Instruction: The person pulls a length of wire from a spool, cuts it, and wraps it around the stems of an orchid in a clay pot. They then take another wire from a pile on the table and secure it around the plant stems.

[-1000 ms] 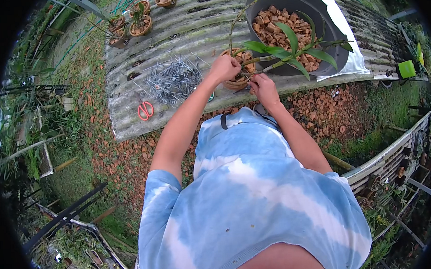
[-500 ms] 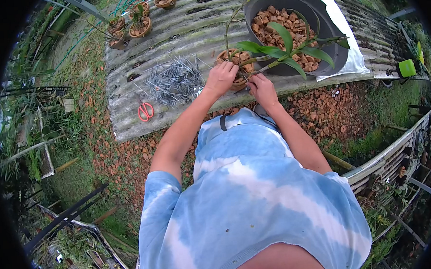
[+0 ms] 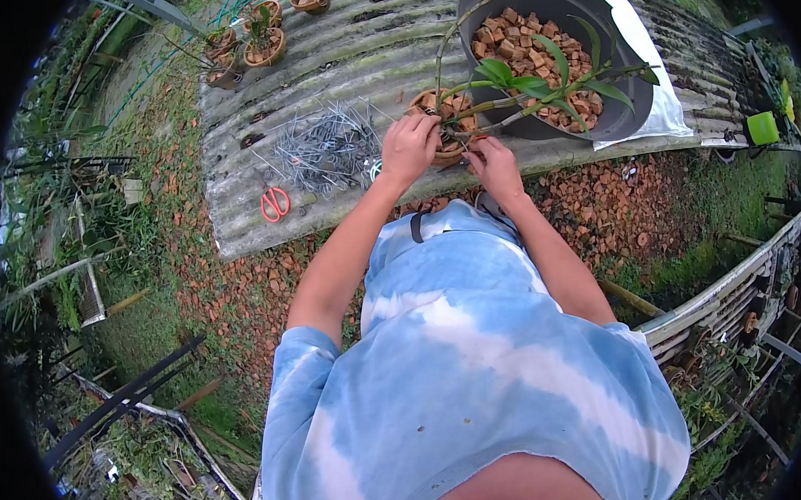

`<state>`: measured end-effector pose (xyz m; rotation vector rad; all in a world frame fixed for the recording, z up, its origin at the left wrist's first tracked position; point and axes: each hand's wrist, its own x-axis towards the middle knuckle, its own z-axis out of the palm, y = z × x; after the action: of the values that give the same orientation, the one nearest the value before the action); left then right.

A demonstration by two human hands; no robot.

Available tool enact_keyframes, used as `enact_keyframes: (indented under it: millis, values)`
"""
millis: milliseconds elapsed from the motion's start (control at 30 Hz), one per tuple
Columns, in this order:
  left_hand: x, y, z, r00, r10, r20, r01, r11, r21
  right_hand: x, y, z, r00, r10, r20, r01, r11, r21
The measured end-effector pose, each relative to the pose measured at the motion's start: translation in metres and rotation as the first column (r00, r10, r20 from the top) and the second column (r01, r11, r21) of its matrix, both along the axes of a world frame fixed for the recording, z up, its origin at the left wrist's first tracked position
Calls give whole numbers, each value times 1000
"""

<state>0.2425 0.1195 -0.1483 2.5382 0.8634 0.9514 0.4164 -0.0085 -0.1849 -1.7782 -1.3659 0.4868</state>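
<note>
A leafy orchid (image 3: 479, 110) with long green stems stands in a small clay pot (image 3: 446, 160) filled with brown chunks. My left hand (image 3: 410, 147) is at the pot's left side, its fingers bent in over the plant's base; what lies under the fingertips is hidden. On the right, my right hand (image 3: 496, 166) pinches something thin just beside the stem base, too small to name. The orchid's leaves lean over a big dark grey tub (image 3: 629, 116) holding brown cubes (image 3: 535, 48).
Left of the pot lie a heap of grey wire pieces (image 3: 327, 150) and red-handled scissors (image 3: 274, 204) on a corrugated sheet (image 3: 245, 231). Several small potted plants (image 3: 265, 47) stand at the far left. A white sack (image 3: 669, 100) lies under the tub, with a green container (image 3: 762, 129) further right.
The orchid's stems and leaves have swung slightly to the right. My right hand has shifted a little right and down; my left hand stays at the pot.
</note>
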Motion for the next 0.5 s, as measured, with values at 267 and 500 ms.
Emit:
enact_keyframes:
  millis: [267,500]
  values:
    - [-4,-5,-6,999,38,-7,-39,997,-73,2,-1,-9,995,16,-103,-17,1000,-5]
    - [4,-8,2,996,76,44,-72,993,-92,2,-1,-7,994,8,-107,-12,999,-38]
